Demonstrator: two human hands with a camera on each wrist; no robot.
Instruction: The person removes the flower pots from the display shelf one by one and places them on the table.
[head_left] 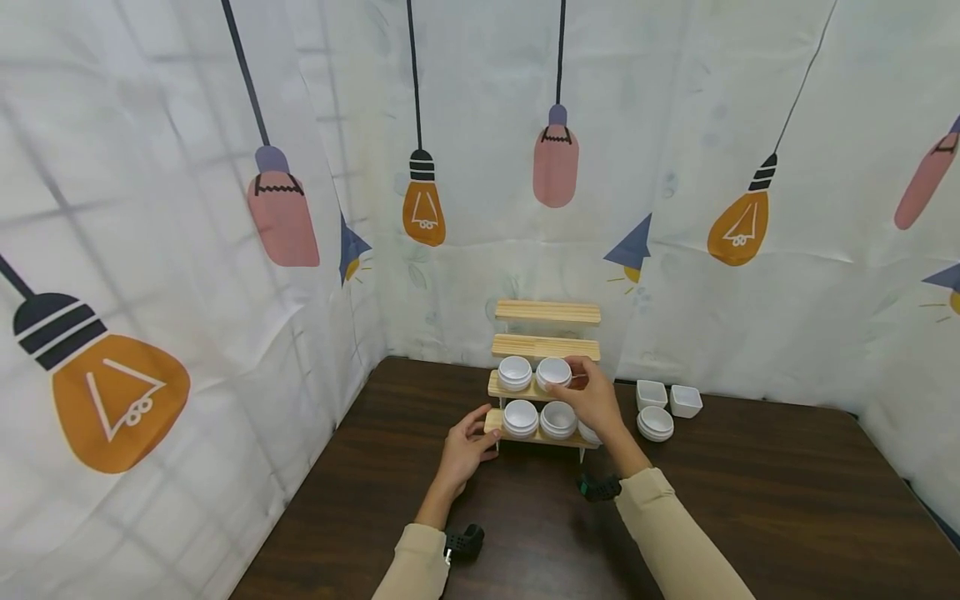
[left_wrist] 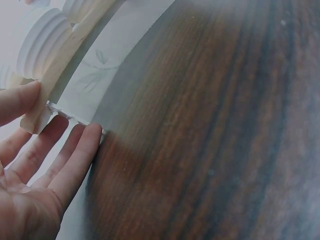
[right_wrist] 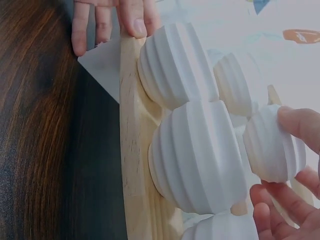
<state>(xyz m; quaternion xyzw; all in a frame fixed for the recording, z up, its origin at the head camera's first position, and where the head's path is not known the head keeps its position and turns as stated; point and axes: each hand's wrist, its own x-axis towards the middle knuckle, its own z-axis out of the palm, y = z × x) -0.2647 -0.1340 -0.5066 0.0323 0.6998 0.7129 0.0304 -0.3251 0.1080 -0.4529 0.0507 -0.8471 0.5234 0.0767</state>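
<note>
A wooden tiered display stand (head_left: 543, 346) with pale slats stands against the back wall. My left hand (head_left: 462, 450) grips the left end of its lowest slat; in the left wrist view the thumb lies above and the fingers below. On the second slat from the bottom, my right hand (head_left: 592, 396) holds a white ridged bowl (right_wrist: 274, 145) between thumb and fingers. Left of it sits another white bowl (head_left: 514, 372). Along the lowest slat stand a left bowl (head_left: 520, 417), a middle bowl (head_left: 558, 418) and a right bowl (head_left: 588, 432), the last partly hidden by my right arm.
Right of the stand, two square white bowls (head_left: 651, 393) and a round white bowl (head_left: 656, 423) are on the dark wooden table (head_left: 787, 483). The upper two slats (head_left: 547, 312) bear nothing visible. A patterned white cloth (head_left: 480, 275) hangs behind and at the sides.
</note>
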